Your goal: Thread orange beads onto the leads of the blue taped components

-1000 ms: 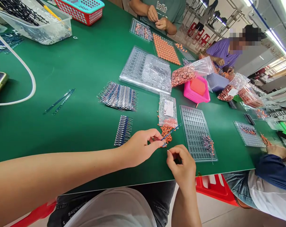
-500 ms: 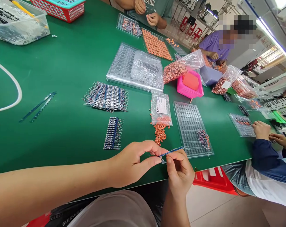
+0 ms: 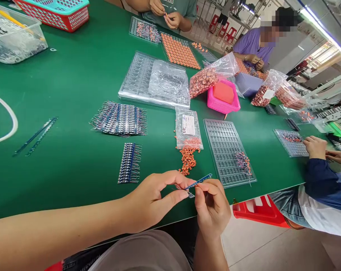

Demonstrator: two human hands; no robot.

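My left hand [image 3: 161, 197] is closed on a blue taped strip [image 3: 202, 181] of small components with thin wire leads. Thumb and fingers of my right hand [image 3: 214, 207] pinch beside the strip, near a tiny orange piece whose kind is too small to make out. Just beyond both hands lies a heap of small orange rings [image 3: 188, 161] at the mouth of a labelled clear bag [image 3: 189, 130]. A clear compartment tray [image 3: 222, 145] stands to the right, holding a cluster of wire-leaded components with orange ends [image 3: 243, 163].
Another component strip [image 3: 129, 163] lies left of my hands, behind it a stack of strips [image 3: 119, 118]. Farther back are stacked clear trays [image 3: 136, 81] and a pink basket [image 3: 222, 107]. A plastic bin [image 3: 18, 47] is at far left. Co-workers sit opposite and at right.
The camera view has shifted slightly, so things on the table sit further left. My hands stay together at the strip, which is tilted a little differently.
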